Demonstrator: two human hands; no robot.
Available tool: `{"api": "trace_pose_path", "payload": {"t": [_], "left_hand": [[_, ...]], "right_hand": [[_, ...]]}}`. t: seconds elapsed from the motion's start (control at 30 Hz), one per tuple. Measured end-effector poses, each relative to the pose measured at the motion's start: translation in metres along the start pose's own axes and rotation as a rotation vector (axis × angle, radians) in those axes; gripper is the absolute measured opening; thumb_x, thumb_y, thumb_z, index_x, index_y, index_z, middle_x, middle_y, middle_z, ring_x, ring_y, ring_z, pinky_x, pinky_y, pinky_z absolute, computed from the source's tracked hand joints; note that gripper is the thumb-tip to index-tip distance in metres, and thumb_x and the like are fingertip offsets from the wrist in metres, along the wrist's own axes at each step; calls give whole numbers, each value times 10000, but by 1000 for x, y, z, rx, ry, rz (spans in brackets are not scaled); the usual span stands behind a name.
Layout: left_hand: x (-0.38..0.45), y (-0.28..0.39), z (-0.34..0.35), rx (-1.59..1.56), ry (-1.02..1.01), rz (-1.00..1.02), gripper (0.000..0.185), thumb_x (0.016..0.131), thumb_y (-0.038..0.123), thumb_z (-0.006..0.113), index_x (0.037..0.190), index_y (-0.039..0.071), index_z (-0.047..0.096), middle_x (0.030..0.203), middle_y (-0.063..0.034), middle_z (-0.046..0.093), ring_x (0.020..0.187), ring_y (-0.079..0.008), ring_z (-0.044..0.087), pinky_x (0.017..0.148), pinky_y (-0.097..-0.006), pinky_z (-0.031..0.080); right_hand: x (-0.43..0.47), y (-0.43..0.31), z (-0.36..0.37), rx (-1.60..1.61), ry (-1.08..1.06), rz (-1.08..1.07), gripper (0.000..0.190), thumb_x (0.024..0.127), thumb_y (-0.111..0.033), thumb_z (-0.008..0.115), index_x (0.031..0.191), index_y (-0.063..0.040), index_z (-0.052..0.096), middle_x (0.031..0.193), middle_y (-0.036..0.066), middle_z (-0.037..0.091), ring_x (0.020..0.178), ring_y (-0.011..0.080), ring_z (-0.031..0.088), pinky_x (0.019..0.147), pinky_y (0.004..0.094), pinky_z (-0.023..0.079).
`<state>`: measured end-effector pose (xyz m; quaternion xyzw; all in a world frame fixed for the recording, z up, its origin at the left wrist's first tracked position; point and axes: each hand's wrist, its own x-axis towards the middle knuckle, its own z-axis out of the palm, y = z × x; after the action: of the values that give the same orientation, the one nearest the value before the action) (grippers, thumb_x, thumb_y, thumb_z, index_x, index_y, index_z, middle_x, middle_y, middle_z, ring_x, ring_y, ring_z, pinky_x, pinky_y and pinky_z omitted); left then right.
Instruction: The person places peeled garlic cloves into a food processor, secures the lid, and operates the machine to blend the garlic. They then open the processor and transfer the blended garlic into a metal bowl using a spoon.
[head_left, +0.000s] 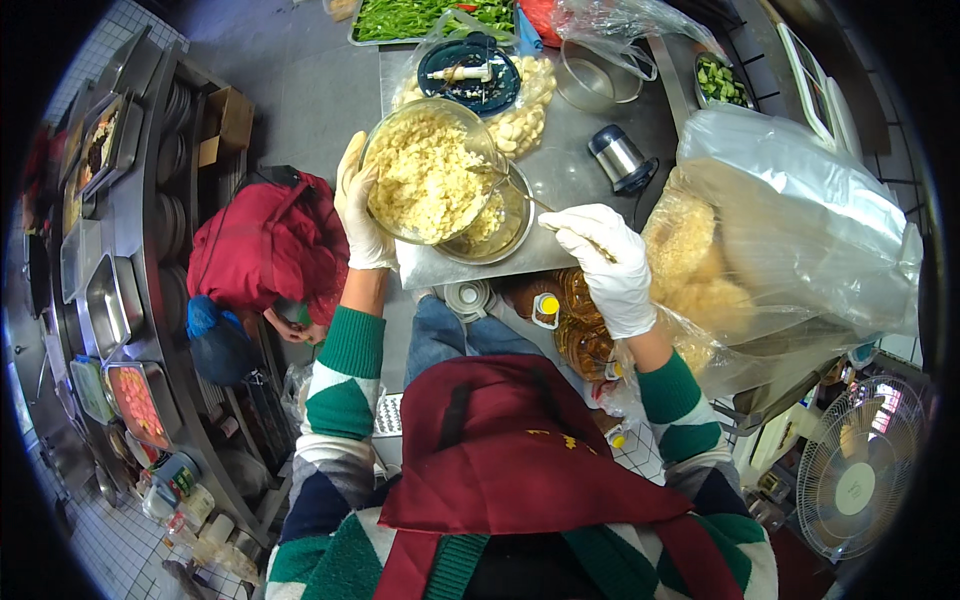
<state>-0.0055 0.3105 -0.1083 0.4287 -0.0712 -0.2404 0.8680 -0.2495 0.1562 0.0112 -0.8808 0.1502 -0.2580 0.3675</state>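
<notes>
My left hand (361, 202), in a white glove, grips the side of a clear bowl (431, 172) full of chopped pale-yellow garlic. The bowl is tilted over a round metal bowl (517, 240), which holds more of the chopped garlic (484, 225). In my right hand (604, 262), also gloved, is the handle of a thin metal spoon (529, 196), its far end at the garlic in the clear bowl. Behind the bowls, a dark chopper lid with a white blade shaft (469, 73) rests on a plastic bag of peeled garlic cloves (521, 124).
A chopper motor unit (621, 159) and a clear empty container (598, 79) stand on the steel table. At right lies a large plastic bag (795, 225). Oil jugs (577, 300) sit below the table edge. A person in red (262, 240) bends down at left, beside steel shelving.
</notes>
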Motion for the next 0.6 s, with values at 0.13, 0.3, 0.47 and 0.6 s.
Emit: {"api": "trace_pose_path", "payload": {"t": [0.13, 0.3, 0.47, 0.6], "left_hand": [[-1, 5, 2, 11, 13, -17, 601, 915, 182, 605, 1466, -13, 466, 1415, -149, 572, 1291, -257, 574, 1111, -392, 462], [-1, 10, 9, 14, 13, -57, 584, 920, 179, 607, 1449, -33, 482, 1411, -150, 577, 1287, -253, 577, 1104, -382, 468], [-1, 10, 13, -27, -19, -118, 603, 907, 117, 648, 1465, -31, 472, 1390, -132, 593, 1253, -216, 585, 1096, -341, 452], [-1, 6, 15, -66, -31, -172, 589, 915, 146, 657, 1454, -21, 488, 1383, -120, 597, 1253, -200, 582, 1098, -335, 450]], "right_hand": [[19, 1, -19, -51, -219, -148, 211, 885, -73, 696, 1081, -91, 771, 964, 94, 705, 902, 280, 664, 784, 368, 543], [48, 1, -38, -70, -449, -187, 198, 886, -113, 686, 1070, -122, 758, 959, 80, 670, 901, 287, 654, 792, 374, 536], [74, -7, -53, -142, -606, -278, 175, 910, -156, 686, 1074, -141, 744, 980, 66, 663, 901, 279, 643, 800, 357, 526], [84, -8, -48, -44, -583, -220, 162, 910, -160, 690, 1054, -112, 746, 952, 75, 675, 881, 284, 643, 814, 366, 526]]}}
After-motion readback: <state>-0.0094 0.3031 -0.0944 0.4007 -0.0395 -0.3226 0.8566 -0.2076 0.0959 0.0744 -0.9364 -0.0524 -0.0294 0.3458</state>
